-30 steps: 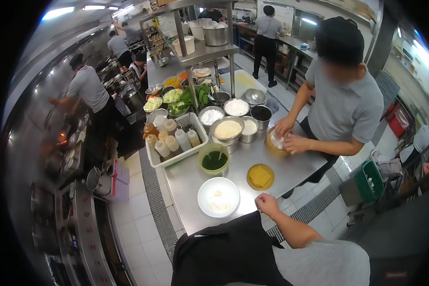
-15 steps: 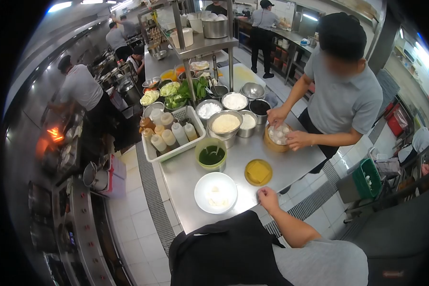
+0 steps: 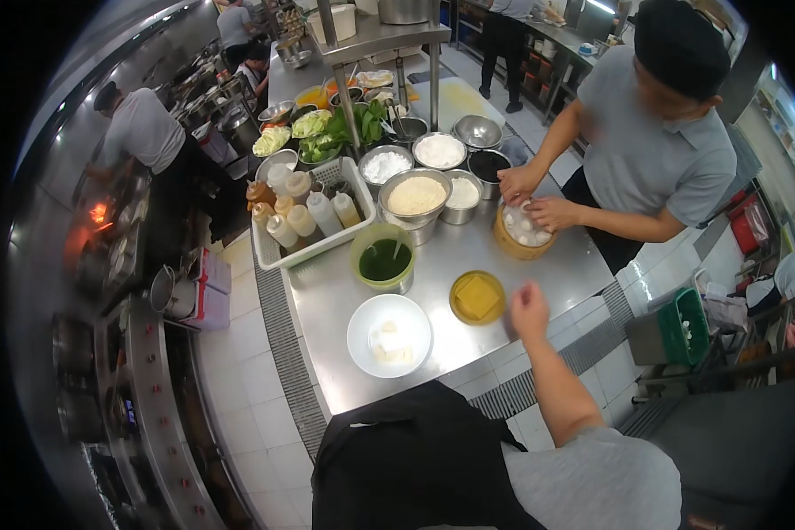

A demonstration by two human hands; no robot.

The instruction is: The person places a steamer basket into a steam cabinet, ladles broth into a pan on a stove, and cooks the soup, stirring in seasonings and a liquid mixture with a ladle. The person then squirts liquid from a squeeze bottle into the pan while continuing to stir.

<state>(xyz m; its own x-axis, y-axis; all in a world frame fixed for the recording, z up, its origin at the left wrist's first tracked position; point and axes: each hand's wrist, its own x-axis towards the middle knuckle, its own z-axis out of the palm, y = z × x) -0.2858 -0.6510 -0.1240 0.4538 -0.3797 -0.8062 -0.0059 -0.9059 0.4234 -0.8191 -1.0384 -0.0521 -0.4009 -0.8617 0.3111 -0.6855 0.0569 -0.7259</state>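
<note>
My right hand (image 3: 529, 309) is closed, with its fingers curled in, just above the right edge of the steel table. It is slightly blurred, and whatever may be inside it is hidden. Nearest to it is a round yellow dish (image 3: 477, 298) with flat yellow squares in it. Further left stands a white bowl (image 3: 359, 346) with a few pale pieces at the bottom. Behind that bowl is a green-rimmed tub (image 3: 362, 261) of dark green liquid with a utensil in it. My left hand is out of the frame.
Across the table a co-worker (image 3: 662, 159) handles white round pieces in a bamboo steamer (image 3: 521, 248). A white basket (image 3: 284, 263) of squeeze bottles stands at the left edge. Metal bowls of powder (image 3: 418, 193) and a steel shelf (image 3: 384, 40) are behind.
My right hand has moved up and to the right, away from the table's front edge, staying closed. The co-worker's hands are closer together over the steamer. The view has shifted somewhat.
</note>
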